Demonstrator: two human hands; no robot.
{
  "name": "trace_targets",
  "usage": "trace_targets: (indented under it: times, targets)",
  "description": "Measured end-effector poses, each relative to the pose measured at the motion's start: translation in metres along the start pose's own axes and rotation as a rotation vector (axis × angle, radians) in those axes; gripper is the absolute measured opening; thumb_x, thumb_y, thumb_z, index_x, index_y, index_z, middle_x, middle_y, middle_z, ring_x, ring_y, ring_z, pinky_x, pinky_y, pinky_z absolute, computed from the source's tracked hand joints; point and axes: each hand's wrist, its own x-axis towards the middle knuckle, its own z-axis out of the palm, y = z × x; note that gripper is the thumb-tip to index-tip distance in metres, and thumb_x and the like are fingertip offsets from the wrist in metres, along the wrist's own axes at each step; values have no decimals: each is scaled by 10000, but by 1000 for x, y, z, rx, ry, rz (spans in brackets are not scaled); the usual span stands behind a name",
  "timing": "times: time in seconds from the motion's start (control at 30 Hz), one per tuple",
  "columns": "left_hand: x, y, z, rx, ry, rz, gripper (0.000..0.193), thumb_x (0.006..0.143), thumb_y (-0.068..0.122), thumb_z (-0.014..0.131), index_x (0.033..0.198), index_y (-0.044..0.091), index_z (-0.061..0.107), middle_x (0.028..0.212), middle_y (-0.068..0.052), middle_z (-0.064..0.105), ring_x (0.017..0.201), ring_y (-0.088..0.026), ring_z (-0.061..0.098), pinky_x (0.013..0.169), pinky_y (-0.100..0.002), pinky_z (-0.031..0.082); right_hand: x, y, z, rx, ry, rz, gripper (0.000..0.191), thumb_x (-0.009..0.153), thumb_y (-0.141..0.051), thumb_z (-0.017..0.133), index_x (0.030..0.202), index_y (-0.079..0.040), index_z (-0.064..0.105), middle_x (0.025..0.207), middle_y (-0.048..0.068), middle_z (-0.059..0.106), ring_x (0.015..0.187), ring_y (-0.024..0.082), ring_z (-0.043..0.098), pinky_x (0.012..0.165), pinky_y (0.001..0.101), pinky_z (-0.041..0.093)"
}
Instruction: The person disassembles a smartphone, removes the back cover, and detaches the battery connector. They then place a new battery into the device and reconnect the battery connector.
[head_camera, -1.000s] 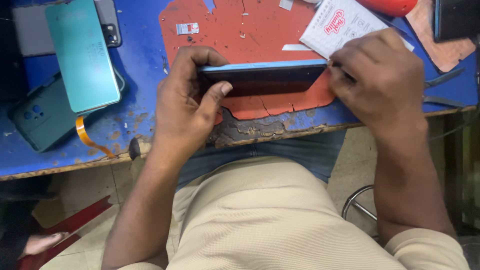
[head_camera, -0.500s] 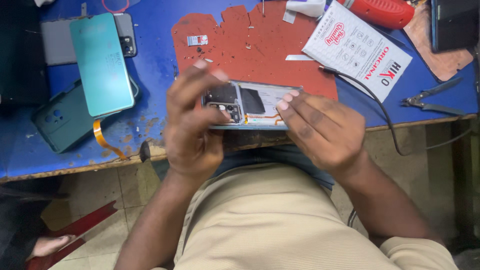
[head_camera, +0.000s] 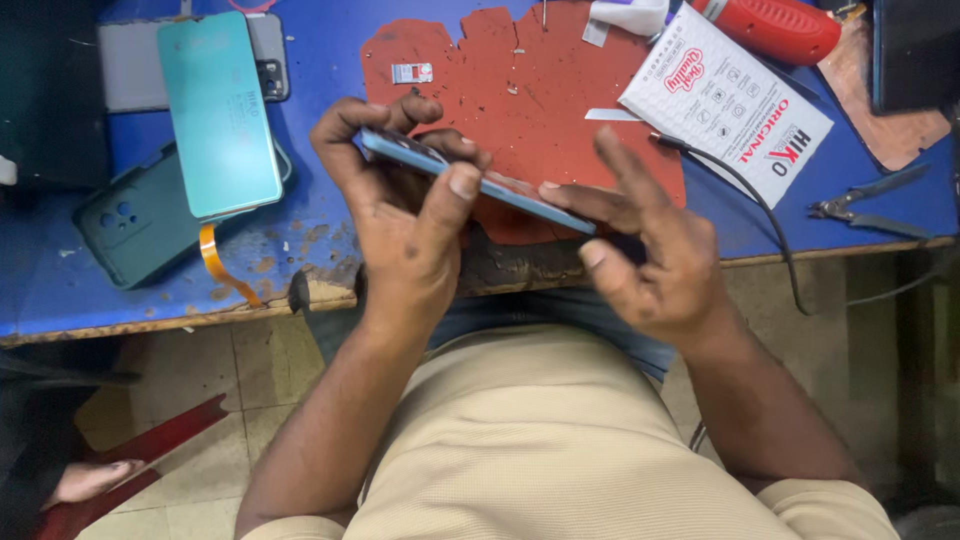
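My left hand (head_camera: 405, 215) grips a light blue phone frame (head_camera: 520, 195), tilted edge-on above the front of the blue workbench (head_camera: 330, 70). Thumb and fingers wrap its left end. My right hand (head_camera: 650, 250) is at the phone's right end with fingers spread, a fingertip touching its lower corner. Behind the phone lies a worn red mat (head_camera: 530, 100).
A teal phone back cover (head_camera: 215, 110) lies on a grey phone at the left, next to a dark green case (head_camera: 135, 225) and an orange flex cable (head_camera: 220, 265). A white printed packet (head_camera: 725, 105), a red tool (head_camera: 765, 25), a black cable and pliers (head_camera: 870, 210) lie right.
The phone has been turned from face-up, showing its insides, to edge-on. My right hand has loosened its grip and spread its fingers.
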Motion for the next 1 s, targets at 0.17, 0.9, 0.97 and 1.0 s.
trace_targets:
  times: [0.17,0.9,0.97,1.0]
  targets:
    - [8,-5,0,-69,26,-30,567,1088,-14,736,1410,202,323,1221,-71,484,1030,-134,554,996,-361,545,-10,11,0,-81,2,116,622,1016,47,517,1569,47,232,1337,178,729,912,203,802,715,265,616]
    - [14,-5,-1,7,3,-60,594,1082,8,756,1389,197,284,1128,-47,450,1031,-117,535,1015,-332,558,-11,26,-2,-131,52,-95,401,1045,84,626,1374,18,407,1157,165,773,1080,180,768,850,252,623]
    - [14,-5,-2,28,-6,-55,584,1086,13,752,1382,195,283,1123,-44,449,1031,-116,536,1030,-330,568,-10,25,-4,-119,36,-81,378,1042,71,651,1340,17,426,1144,167,775,1089,189,771,821,242,624]
    - [14,-5,-2,40,-12,-51,579,1090,14,751,1379,195,283,1121,-42,449,1030,-115,537,1029,-326,567,-10,25,-5,-118,29,-86,367,1046,64,655,1329,19,427,1145,165,774,1098,195,771,812,236,626]
